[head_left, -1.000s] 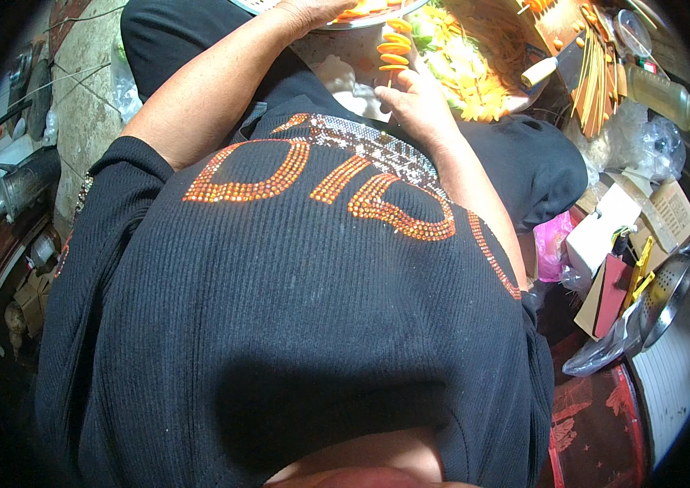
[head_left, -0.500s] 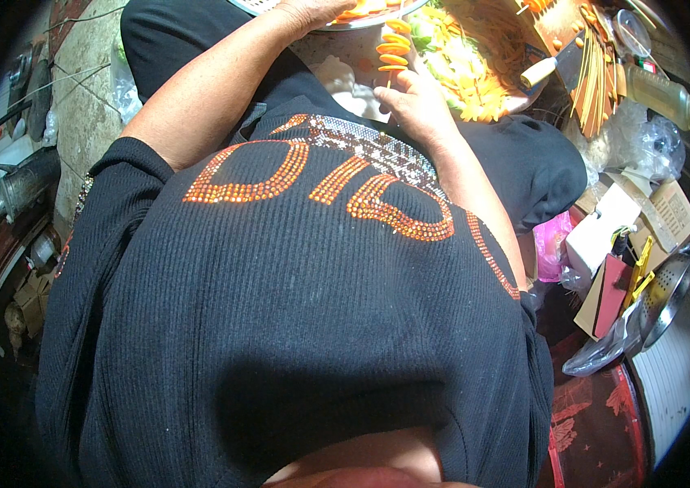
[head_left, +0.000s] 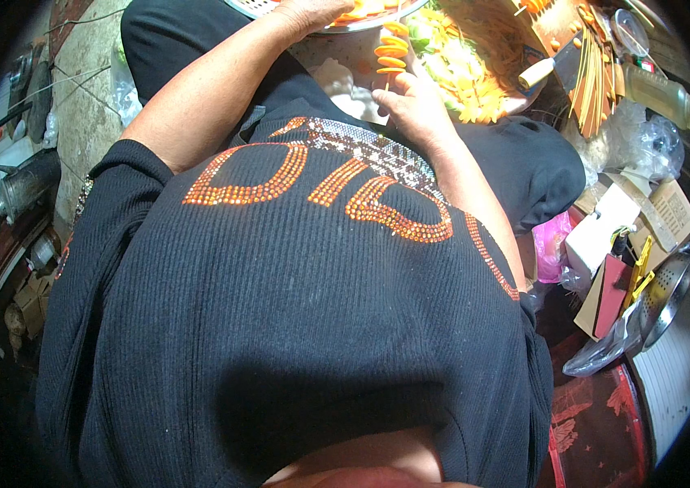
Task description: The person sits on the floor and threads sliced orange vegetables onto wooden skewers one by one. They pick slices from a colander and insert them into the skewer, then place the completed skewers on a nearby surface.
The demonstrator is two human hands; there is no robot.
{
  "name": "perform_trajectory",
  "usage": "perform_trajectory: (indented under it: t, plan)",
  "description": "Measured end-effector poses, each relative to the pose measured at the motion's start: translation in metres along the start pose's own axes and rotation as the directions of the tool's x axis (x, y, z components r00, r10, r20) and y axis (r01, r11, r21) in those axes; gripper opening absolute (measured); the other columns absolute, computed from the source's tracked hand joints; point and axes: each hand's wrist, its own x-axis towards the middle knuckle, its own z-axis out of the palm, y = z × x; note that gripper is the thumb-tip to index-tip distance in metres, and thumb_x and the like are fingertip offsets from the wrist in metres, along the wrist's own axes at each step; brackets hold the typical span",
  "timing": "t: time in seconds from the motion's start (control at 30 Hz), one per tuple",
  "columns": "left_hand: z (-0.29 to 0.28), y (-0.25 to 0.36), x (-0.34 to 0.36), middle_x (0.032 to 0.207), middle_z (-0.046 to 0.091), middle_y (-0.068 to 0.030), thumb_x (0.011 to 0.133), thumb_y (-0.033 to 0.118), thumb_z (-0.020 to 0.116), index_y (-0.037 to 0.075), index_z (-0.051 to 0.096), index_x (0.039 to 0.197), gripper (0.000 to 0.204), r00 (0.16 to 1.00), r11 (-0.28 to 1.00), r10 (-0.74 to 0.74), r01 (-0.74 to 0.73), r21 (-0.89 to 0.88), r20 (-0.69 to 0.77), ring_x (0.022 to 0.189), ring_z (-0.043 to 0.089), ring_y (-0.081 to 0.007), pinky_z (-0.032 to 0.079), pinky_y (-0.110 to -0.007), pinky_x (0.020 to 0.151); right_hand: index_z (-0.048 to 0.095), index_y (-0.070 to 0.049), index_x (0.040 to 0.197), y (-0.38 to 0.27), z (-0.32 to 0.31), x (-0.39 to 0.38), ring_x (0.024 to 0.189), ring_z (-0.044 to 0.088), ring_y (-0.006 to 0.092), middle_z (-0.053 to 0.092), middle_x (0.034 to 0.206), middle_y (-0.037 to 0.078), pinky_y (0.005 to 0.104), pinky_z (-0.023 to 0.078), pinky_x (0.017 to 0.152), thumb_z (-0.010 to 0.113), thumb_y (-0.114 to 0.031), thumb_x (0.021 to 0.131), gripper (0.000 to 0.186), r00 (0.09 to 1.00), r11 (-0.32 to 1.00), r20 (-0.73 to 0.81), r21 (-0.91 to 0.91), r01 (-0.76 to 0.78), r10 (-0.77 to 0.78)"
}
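My right hand (head_left: 417, 107) pinches the lower end of a thin skewer. Several round orange slices (head_left: 391, 52), which look like carrot, are threaded along it, spaced apart. The skewer stands nearly upright in front of a white colander (head_left: 343, 30), cut off by the top edge. More orange slices (head_left: 359, 14) lie in the colander. My left hand (head_left: 316, 11) is at the colander's rim beside those slices; its fingertips run out of view, so its grip is hidden.
Right of the skewer lies a heap of shredded orange and pale green vegetable (head_left: 465, 77). Farther right are a knife (head_left: 537, 73) with a pale handle, a bundle of thin sticks (head_left: 591, 81) and a glass bottle (head_left: 661, 96). Cardboard boxes (head_left: 670, 213) and a metal strainer (head_left: 669, 297) stand at the right.
The skewer and my right hand have shifted very slightly left and down, with the same hold. My left hand stays at the colander.
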Motion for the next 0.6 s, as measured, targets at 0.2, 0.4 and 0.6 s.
perform_trajectory:
  t: [0.2, 0.4, 0.6]
  plan:
    - [0.001, -0.010, 0.004, 0.080, 0.067, -0.0099, 0.073, 0.011, 0.063, 0.001, 0.067, 0.090, 0.020, 1.000, 0.999, 0.030, -0.030, -0.025, -0.001, 0.073, 0.061, -0.0175, 0.050, -0.031, 0.067, 0.064, -0.001, 0.092, -0.007, -0.003, -0.002, 0.076, 0.066, 0.0221, 0.068, 0.079, 0.013, 0.0330, 0.051, 0.072, 0.063, -0.028, 0.078, 0.031, 1.000, 1.000, 0.026, -0.007, -0.015, 0.015]
    - [-0.001, 0.004, -0.002, 0.079, 0.066, -0.0096, 0.075, 0.010, 0.062, 0.000, 0.067, 0.091, 0.020, 0.999, 0.998, -0.037, 0.038, -0.040, 0.022, 0.072, 0.061, -0.0171, 0.051, -0.031, 0.065, 0.064, -0.001, 0.095, -0.006, -0.002, -0.002, 0.076, 0.066, 0.0220, 0.068, 0.080, 0.013, 0.0331, 0.051, 0.073, 0.063, -0.028, 0.077, 0.033, 0.999, 1.000, 0.022, 0.010, -0.027, 0.027]
    - [-0.003, 0.008, -0.005, 0.078, 0.065, -0.0092, 0.076, 0.010, 0.062, 0.000, 0.066, 0.090, 0.018, 0.999, 0.993, -0.040, 0.044, -0.109, 0.033, 0.069, 0.060, -0.0164, 0.050, -0.029, 0.061, 0.063, 0.000, 0.092, -0.001, -0.001, 0.000, 0.076, 0.066, 0.0214, 0.067, 0.079, 0.013, 0.0332, 0.050, 0.072, 0.062, -0.028, 0.077, 0.031, 1.000, 1.000, 0.010, 0.007, 0.014, -0.014]
